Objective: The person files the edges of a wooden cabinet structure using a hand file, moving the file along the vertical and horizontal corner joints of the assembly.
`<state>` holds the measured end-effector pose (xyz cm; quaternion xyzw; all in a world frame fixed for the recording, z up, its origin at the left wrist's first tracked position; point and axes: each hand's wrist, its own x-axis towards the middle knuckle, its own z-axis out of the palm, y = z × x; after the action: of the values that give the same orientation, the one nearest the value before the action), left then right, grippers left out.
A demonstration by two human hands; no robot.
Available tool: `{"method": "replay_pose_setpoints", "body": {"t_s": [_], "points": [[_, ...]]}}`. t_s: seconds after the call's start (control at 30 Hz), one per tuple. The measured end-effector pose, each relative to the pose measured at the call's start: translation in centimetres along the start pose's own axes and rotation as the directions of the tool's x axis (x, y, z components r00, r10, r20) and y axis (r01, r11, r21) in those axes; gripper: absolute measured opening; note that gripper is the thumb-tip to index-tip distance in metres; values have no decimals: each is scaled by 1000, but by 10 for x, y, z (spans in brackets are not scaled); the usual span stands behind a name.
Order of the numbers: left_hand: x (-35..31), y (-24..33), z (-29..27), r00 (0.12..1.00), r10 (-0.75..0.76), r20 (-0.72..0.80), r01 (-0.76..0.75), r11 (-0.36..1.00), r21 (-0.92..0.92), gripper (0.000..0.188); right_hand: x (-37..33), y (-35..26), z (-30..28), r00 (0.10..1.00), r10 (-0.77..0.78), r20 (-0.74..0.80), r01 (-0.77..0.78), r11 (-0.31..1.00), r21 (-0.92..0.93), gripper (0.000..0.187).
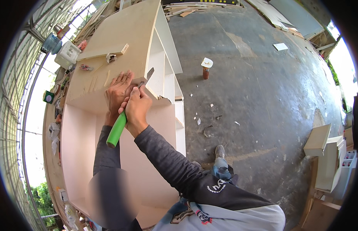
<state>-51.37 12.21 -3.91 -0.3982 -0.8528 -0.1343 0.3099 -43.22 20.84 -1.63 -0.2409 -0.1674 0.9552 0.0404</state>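
A large cabinet carcass (109,34) of pale board lies in front of me, with several compartments along its right side. My right hand (138,107) is wrapped round a tool with a thick green handle (116,131). The handle points back toward me. A narrow metal blade (150,73) shows beyond the fist, at the cabinet's right edge; part of the tool is hidden by my fingers. Just left of it, my left hand (118,90) lies with fingers stretched out on the board, close to the tool. Whether its thumb touches the blade is hidden.
A wood strip (103,52) and small scraps lie on the cabinet top. On the grey floor (256,100) stands a brown container with a white lid (206,62), among scattered chips. Cabinet parts (317,140) stand at the right; a white jug (67,54) is at the left.
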Motion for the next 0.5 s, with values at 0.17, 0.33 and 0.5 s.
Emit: {"method": "replay_pose_setpoints", "body": {"t_s": [0.17, 0.33, 0.5], "points": [[-6, -6, 0, 1000, 0, 6, 0, 999, 37, 41, 37, -4, -12, 998, 9, 55, -9, 1000, 16, 19], [-5, -12, 7, 999, -42, 7, 41, 999, 23, 38, 37, 6, -14, 993, -101, 56, 96, 992, 81, 47], [1, -6, 7, 988, -138, 69, 136, 990, 20, 43, 31, 11, -79, 996, -69, 48, 71, 997, -39, 31]]}}
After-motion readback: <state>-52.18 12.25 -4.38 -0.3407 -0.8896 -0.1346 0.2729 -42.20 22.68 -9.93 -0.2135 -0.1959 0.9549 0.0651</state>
